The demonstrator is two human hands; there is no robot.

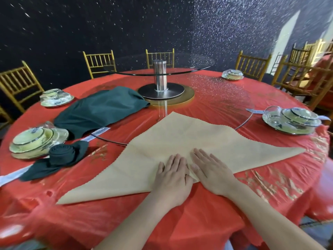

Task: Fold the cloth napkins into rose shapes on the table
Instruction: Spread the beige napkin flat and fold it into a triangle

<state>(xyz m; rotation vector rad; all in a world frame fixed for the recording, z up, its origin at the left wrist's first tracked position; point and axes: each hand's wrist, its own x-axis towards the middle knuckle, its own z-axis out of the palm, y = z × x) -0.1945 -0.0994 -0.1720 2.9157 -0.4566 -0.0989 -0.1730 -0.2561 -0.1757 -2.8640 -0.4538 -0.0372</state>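
1. On the left, the rolled dark green cloth rose [62,155] sits near the left tip of the napkin being folded, just beside a plastic-wrapped stack of pale dishes [36,141]. A wide sweep of that tip could, I judge, knock the finished rose loose.
2. In the middle, the beige triangular cloth napkin [180,138] lies flat on the round table [216,222] under a glossy red cover. Its long edge is nearest the person and its apex points toward the clear glass turntable [234,98]. The cover looks slick, so uneven pressure could let the cloth slide and skew the roll, and the layers could part.
3. The left hand [173,170] lies palm down on the middle of the napkin's near edge. Its fingers are straight and close together, pressing the cloth and gripping nothing.
4. The right hand [210,168] lies flat alongside it, touching it at the thumb side. Its fingers are slightly spread and press the cloth. A small ridge of cloth rises between the two hands, though whether a thumb pinches it I cannot tell.
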